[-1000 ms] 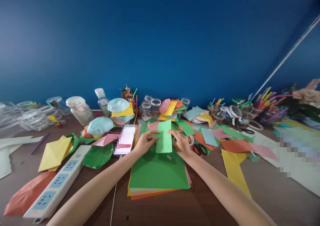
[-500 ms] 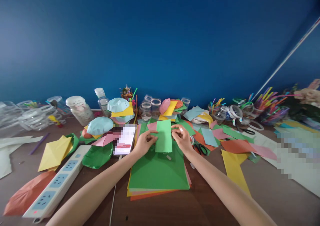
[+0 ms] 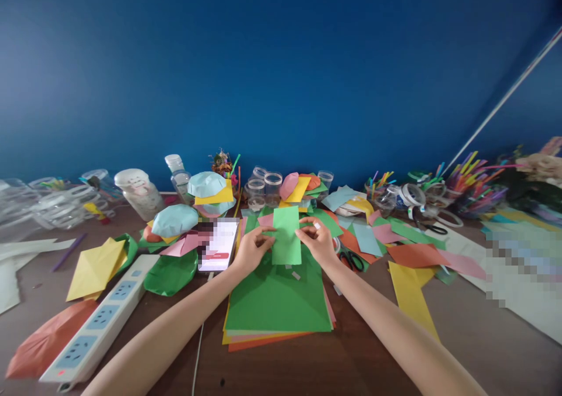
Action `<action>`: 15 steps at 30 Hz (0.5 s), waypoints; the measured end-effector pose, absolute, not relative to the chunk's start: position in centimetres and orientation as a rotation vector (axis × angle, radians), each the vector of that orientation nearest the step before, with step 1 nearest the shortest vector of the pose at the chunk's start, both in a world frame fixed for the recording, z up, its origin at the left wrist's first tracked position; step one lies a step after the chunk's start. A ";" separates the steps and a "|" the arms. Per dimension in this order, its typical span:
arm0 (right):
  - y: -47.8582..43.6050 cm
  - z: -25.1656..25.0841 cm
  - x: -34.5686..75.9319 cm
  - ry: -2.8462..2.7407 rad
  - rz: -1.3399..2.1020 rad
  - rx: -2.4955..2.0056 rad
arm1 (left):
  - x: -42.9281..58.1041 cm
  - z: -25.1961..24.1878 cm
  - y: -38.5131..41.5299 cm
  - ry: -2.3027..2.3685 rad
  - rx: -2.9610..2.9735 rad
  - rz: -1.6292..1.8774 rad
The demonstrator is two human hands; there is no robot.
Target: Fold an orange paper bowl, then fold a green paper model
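Observation:
A light green paper rectangle [image 3: 286, 238] is held up between my two hands, above a stack of larger coloured sheets topped by a dark green sheet [image 3: 281, 302]. My left hand [image 3: 253, 250] pinches its left edge with thumb and fingers. At the right edge, my right hand [image 3: 318, 243] closes its thumb and forefinger on the paper. A small white patch shows on a finger of my right hand; what it is I cannot make out. Small pale scraps [image 3: 295, 275] lie on the dark green sheet just below the rectangle.
A phone [image 3: 223, 241] lies left of the stack, beside a white power strip [image 3: 103, 320]. Black-handled scissors [image 3: 351, 260] rest to the right among coloured paper pieces. Clear plastic cups [image 3: 273, 185], folded paper shapes and containers of colourful straws [image 3: 469, 176] line the wall.
My right fingers have moved left and now meet the right edge of the light green paper; a small gap was there before. The paper has shifted slightly up.

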State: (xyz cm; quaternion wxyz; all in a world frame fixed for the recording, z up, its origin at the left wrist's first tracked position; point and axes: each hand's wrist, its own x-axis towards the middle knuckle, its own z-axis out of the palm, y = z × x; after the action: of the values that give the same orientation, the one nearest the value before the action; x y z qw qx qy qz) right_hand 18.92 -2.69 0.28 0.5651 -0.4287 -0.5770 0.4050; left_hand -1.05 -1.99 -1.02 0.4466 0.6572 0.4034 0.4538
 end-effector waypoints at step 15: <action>-2.7 0.8 19.4 -1.390 1.025 -0.953 | -1.0 -0.6 -2.2 0.970 1.522 1.130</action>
State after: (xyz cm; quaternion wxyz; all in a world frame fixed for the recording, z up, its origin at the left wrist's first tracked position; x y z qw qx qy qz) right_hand 19.37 -2.67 0.84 0.5519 -0.4029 -0.5876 0.4333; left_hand -0.99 -2.18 -0.58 0.4848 0.6252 0.3986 0.4640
